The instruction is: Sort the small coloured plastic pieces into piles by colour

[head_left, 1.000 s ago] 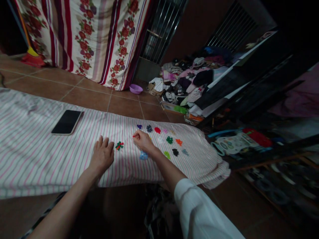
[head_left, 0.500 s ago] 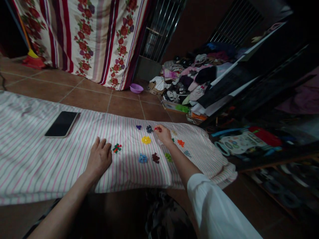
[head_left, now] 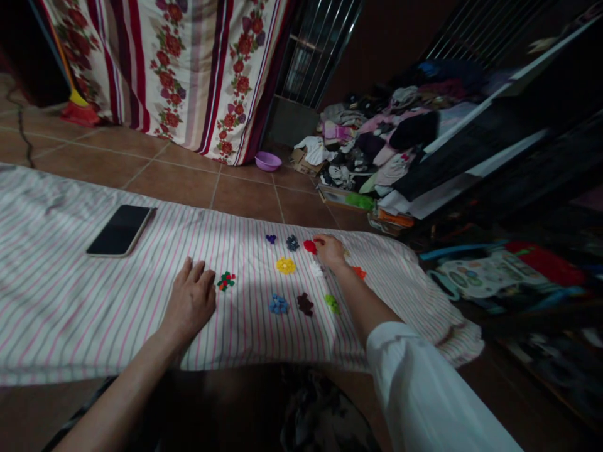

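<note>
My left hand (head_left: 191,298) lies palm down on the striped cloth, fingers stretched out and slightly apart. Just right of its fingertips is a small mixed pile of red and green pieces (head_left: 226,280). At the far side of the cloth, my right hand (head_left: 331,251) has its fingers drawn together against the right edge of a red pile (head_left: 309,246); whatever they pinch is too small to make out. White pieces (head_left: 316,269) lie below that hand. Nearby are dark grey (head_left: 293,243), purple (head_left: 271,238), yellow (head_left: 285,265), blue (head_left: 278,304), brown (head_left: 305,304), lime green (head_left: 332,304) and orange (head_left: 360,272) piles, the last partly behind my forearm.
A phone (head_left: 120,231) lies on the striped cloth (head_left: 141,301) at the left. Beyond the cloth are a tiled floor, a purple basin (head_left: 268,161), a floral curtain (head_left: 198,75) and heaped clothes (head_left: 377,132). Cluttered shelves (head_left: 499,276) stand at the right.
My right hand has shifted rightward off the red pile, uncovering more of it and the white pieces. My left hand rests in the same place. The view has turned slightly.
</note>
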Motion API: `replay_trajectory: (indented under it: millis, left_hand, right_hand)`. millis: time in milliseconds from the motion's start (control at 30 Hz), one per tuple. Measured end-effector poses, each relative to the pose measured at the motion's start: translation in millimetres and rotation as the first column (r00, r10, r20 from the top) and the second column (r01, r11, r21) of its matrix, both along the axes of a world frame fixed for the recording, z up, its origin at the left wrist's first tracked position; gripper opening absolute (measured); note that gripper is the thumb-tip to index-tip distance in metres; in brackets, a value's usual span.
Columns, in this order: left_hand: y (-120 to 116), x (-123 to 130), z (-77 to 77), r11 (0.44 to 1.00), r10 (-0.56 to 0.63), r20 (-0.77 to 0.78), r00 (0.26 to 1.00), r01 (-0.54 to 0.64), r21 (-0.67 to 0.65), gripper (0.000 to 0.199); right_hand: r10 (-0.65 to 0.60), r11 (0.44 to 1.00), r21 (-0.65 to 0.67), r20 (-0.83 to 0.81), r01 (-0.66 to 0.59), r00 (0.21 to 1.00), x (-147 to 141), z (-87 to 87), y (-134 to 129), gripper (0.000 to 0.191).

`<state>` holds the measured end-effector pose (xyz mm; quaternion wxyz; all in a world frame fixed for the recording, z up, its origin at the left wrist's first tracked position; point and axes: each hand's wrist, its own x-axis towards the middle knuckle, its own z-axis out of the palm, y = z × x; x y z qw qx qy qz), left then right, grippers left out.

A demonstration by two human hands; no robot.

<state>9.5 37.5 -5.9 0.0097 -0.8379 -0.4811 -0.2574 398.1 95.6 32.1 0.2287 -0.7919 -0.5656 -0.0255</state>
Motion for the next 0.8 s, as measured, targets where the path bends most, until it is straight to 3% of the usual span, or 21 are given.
replay_trajectory:
  millis: [333,800]
  left_hand:
    - [-1.7,1.0,3.1,1.000,0.012,0.001,1.000,-0.012,0.008,0.027]
    - [-1.1,0.7,7.0,1.000,-0.009,0.020,1.000,0.009,-0.016,0.024]
  right_hand:
    - [0.066,0.993,-0.109,0.146,-0.051,0.987,-1.8,-7.7,3.3,0.033]
    - [0.074,0.983,-0.175,0.122,-0.052,0.990,-3.4,-4.2,3.4,0.030]
